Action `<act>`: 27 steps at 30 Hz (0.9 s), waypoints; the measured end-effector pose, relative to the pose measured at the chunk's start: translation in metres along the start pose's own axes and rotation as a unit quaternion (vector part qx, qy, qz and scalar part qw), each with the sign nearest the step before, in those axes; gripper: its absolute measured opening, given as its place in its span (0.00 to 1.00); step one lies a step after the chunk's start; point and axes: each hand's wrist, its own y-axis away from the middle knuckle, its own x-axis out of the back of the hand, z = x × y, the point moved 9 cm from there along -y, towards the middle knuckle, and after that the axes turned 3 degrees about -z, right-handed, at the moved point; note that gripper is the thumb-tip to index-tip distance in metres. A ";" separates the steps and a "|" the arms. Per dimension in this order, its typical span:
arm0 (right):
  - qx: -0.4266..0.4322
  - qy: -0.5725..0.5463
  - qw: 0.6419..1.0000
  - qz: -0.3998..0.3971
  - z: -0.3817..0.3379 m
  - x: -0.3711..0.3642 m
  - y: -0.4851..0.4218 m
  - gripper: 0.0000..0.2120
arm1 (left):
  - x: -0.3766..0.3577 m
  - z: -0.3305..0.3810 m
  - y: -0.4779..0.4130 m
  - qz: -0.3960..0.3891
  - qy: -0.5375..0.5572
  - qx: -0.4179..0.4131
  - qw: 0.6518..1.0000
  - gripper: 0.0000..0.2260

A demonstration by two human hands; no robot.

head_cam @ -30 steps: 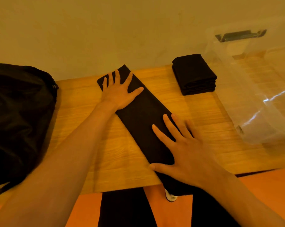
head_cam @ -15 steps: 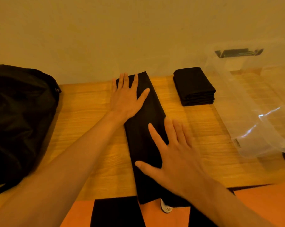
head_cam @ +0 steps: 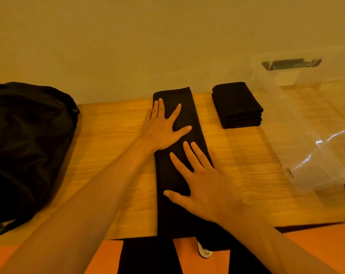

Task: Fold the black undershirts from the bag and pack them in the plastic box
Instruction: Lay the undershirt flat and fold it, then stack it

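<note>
Both hands lie flat with fingers spread, palms down on one black undershirt folded into a long narrow cloth strip [head_cam: 187, 107]; neither grips it.

The strip's long axis runs straight away from me across the wooden table [head_cam: 108, 135]. Its near end hangs over the table edge below my wrists, and its far end reaches the wall beyond my fingertips.

Left hand [head_cam: 163, 129] presses the far half, at the strip's left edge. Right hand [head_cam: 203, 182] presses the near half, just behind the left, thumb pointing inward. The hands are close but not touching.

Judgement: the next fold goes lengthwise, near end up to far end. The right hand is nearer that hanging end, so the left should anchor.

The stack of folded black undershirts [head_cam: 237, 103] sits to the right of my left hand. The clear plastic box [head_cam: 286, 115] is further right, and the black fabric bag [head_cam: 25, 145] is left of my left arm.
</note>
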 end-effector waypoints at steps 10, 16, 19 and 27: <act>-0.016 0.002 1.000 0.007 -0.001 -0.004 -0.001 0.42 | 0.001 0.005 -0.005 0.006 -0.017 -0.017 1.000 0.39; -0.021 -0.002 1.000 0.009 0.001 -0.005 0.000 0.41 | 0.018 0.005 0.013 0.053 -0.034 0.008 0.998 0.40; -0.026 0.001 1.000 0.011 0.001 -0.004 -0.001 0.40 | 0.016 0.012 0.049 0.047 -0.022 -0.019 0.998 0.40; -0.013 -0.016 0.999 0.043 0.005 0.001 0.001 0.37 | -0.027 0.009 0.183 -0.025 0.053 -0.027 0.998 0.40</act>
